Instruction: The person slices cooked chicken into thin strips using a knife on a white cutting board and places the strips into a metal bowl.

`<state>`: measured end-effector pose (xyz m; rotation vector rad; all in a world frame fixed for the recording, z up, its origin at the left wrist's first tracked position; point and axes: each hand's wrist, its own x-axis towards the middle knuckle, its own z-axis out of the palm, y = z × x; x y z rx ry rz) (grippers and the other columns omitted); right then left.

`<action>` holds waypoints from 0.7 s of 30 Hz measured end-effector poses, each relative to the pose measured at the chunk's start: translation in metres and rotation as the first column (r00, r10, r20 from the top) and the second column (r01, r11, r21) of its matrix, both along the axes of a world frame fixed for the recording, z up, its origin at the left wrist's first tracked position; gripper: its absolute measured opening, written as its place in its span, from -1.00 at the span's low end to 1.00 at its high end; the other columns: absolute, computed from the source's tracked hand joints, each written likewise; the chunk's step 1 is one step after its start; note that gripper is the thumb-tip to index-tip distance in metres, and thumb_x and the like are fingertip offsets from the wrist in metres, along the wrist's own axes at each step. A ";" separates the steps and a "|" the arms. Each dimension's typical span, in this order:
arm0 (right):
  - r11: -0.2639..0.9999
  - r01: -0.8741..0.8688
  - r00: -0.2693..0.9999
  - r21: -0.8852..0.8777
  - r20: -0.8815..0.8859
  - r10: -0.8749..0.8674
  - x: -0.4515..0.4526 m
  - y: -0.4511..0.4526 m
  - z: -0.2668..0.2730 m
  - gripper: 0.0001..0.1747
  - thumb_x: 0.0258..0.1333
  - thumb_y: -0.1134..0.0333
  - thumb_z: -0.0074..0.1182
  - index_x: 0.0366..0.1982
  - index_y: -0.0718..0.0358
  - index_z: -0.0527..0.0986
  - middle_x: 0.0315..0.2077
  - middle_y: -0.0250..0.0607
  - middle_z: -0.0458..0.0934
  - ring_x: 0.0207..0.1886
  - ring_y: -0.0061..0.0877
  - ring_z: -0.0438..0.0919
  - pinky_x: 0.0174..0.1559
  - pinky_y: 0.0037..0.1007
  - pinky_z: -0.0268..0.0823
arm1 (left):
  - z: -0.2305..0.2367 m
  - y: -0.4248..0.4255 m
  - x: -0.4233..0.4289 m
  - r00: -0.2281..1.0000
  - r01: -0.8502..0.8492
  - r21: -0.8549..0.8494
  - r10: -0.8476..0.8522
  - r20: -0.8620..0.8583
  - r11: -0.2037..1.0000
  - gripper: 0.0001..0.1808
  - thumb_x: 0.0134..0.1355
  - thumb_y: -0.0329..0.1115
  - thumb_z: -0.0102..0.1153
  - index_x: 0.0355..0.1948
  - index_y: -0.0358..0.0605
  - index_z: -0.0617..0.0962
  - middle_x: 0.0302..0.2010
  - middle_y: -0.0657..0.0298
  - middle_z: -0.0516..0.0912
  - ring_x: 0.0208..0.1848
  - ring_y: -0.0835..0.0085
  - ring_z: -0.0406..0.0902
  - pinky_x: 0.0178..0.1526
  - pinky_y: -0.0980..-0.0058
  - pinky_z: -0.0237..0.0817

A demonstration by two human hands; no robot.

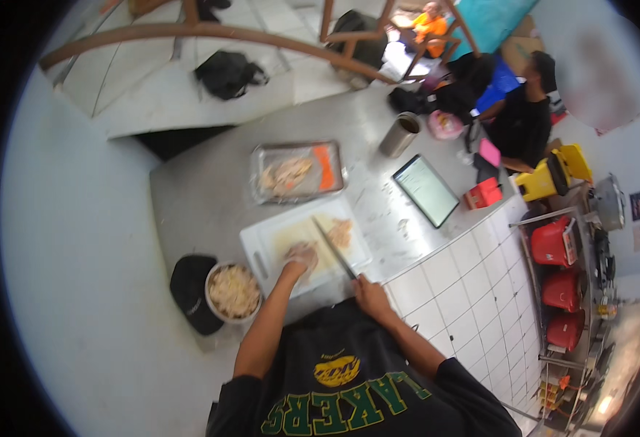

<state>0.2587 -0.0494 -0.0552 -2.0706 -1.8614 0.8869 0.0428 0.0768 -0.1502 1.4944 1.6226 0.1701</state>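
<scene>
My right hand [373,297] grips the handle of a long knife [333,245], its blade slanting across a white cutting board [260,240]. My left hand [301,258], in a clear plastic glove, rests on the board left of the blade. Blur hides whether anything lies under its fingers. Chopped pale meat [340,233] is heaped on the board to the right of the blade. Beyond the board, a metal tray [308,184] holds larger pieces of pale meat [289,172] and an orange strip [325,166]. A white bowl [238,320] full of chopped pale food stands left of my left forearm.
On the steel table [205,202] are a black cap [191,295], a tablet [426,190], a metal tumbler [400,135] and a red box [483,193]. A person in black [522,123] is at the far right end. Red containers [555,243] line a rack at right.
</scene>
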 end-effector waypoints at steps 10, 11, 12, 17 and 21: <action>0.996 0.084 0.995 -0.023 -0.054 -0.085 0.025 -0.005 0.021 -0.70 0.32 0.11 -0.10 -0.22 0.22 0.40 -0.56 0.25 0.54 -0.42 0.20 0.53 -0.32 0.13 0.35 | 0.023 -0.010 0.020 0.939 -0.145 0.014 0.133 0.318 0.989 -0.64 0.29 -0.09 0.00 -0.16 -0.21 0.48 -0.27 -0.05 0.58 -0.22 0.04 0.55 -0.14 0.14 0.36; 0.996 0.088 0.996 -0.034 -0.026 -0.089 0.029 -0.006 0.019 -0.70 0.32 0.12 -0.10 -0.23 0.23 0.40 -0.57 0.24 0.54 -0.43 0.20 0.53 -0.33 0.12 0.35 | 0.023 -0.010 0.021 0.814 -0.243 -0.270 0.347 0.465 0.932 -0.62 0.29 -0.07 0.05 -0.16 -0.23 0.50 -0.31 -0.01 0.60 -0.27 0.12 0.57 -0.20 0.20 0.37; 0.995 0.091 0.996 -0.045 0.001 -0.091 0.032 -0.008 0.017 -0.70 0.32 0.13 -0.09 -0.24 0.24 0.40 -0.58 0.22 0.54 -0.44 0.19 0.53 -0.34 0.11 0.35 | 0.022 -0.009 0.022 0.816 -0.248 -0.265 0.349 0.461 0.932 -0.62 0.29 -0.07 0.05 -0.16 -0.23 0.50 -0.31 -0.01 0.60 -0.27 0.12 0.57 -0.20 0.20 0.37; 0.994 0.109 0.993 0.026 -0.037 -0.108 0.037 -0.009 0.010 -0.70 0.31 0.15 -0.06 -0.29 0.29 0.40 -0.60 0.16 0.54 -0.45 0.15 0.54 -0.36 0.07 0.36 | 0.025 -0.009 0.033 0.945 -0.216 0.004 0.208 0.253 0.976 -0.53 0.23 0.03 0.06 -0.16 -0.22 0.56 -0.19 -0.13 0.62 -0.11 0.02 0.58 -0.05 0.18 0.36; 0.995 0.104 0.992 0.001 -0.073 -0.104 0.023 0.004 0.006 -0.70 0.30 0.16 -0.05 -0.29 0.29 0.41 -0.57 0.19 0.55 -0.41 0.16 0.54 -0.35 0.06 0.36 | -0.027 -0.022 0.013 0.935 -0.280 0.083 0.252 0.250 0.956 -0.58 0.17 -0.03 0.15 -0.31 -0.27 0.62 -0.39 0.01 0.63 -0.25 0.25 0.59 -0.17 0.30 0.38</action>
